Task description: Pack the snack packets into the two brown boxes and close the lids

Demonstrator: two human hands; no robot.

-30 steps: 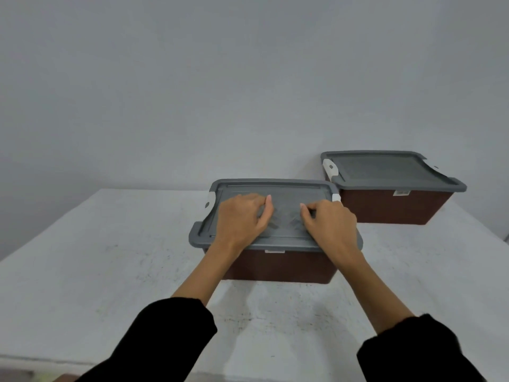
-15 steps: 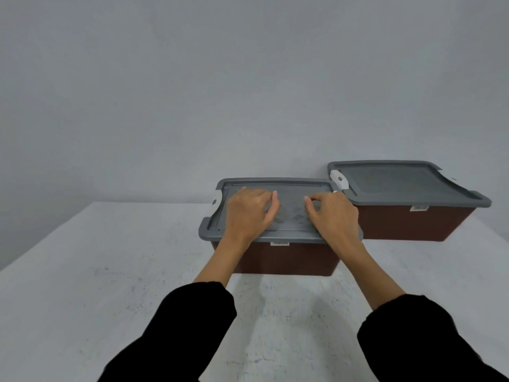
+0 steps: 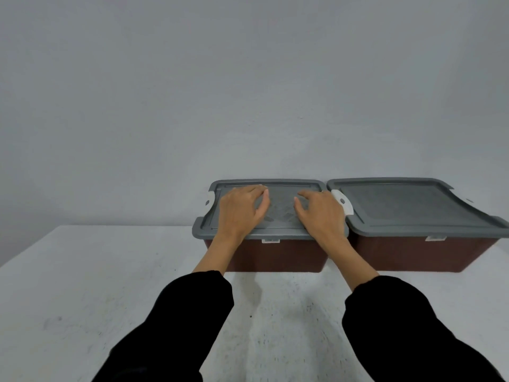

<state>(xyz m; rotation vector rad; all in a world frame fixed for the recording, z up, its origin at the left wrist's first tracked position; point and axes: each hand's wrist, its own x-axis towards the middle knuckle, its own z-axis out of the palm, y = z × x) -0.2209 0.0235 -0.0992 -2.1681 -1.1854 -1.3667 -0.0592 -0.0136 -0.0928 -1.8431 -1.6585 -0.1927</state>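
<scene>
the left hand [image 3: 241,209] is being laid palm down on the grey lid [image 3: 278,213] of the left brown box [image 3: 272,256], its fingers being held loosely spread and slightly curled, with nothing being gripped. the right hand [image 3: 321,213] is being rested flat on the same lid just beside it, fingers likewise being kept apart and thumb being pointed toward the left hand; a patch of patterned lid is being left showing between the two. the lid is being seated level on its box, and a white latch [image 3: 209,199] is being shown at its left end. the right brown box [image 3: 413,253] is being stood just beside the first, their lids nearly touching, and its own grey lid [image 3: 407,205] is being seated on it with a white latch [image 3: 343,201] at its left end. no snack packets are being shown, the boxes being covered. both boxes are being carried at the far edge of a white speckled counter [image 3: 96,285], against a plain pale grey wall [image 3: 248,92]. black sleeves [image 3: 179,326] are being worn on both forearms.
</scene>
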